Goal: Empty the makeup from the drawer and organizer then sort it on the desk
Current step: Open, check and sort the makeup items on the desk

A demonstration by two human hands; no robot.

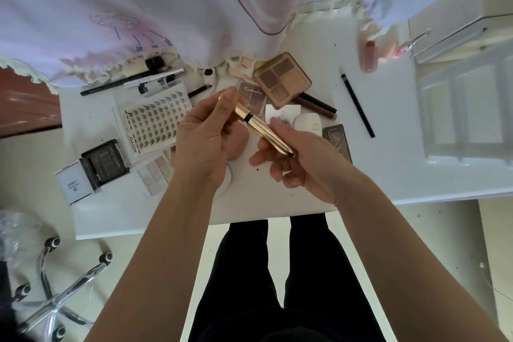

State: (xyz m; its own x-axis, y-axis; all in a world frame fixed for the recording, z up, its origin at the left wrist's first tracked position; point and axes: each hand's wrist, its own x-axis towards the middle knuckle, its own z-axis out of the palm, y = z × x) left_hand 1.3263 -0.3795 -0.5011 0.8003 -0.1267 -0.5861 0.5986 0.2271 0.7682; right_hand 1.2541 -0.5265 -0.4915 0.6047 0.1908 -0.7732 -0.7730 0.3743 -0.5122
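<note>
left hand (205,141) and right hand (302,164) pinch a gold tube (263,128) between lash tray (155,122) and brown palette (281,79).

Hands: two – left hand (205,141), right hand (302,164). Gold tube (263,126): one. Lash tray (155,122): one. Open-pan palettes: three – brown palette (281,79), mauve palette (253,98), pastel palette (155,172). Black compact (105,161): one. Pink gloss tube (368,57): one. Black pencil (358,105) lying apart at right: one.

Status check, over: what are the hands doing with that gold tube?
Left hand pinches gold tube at top end. Right hand holds its lower end. Tube above desk, makeup spread beneath. Nothing blocking.
</note>
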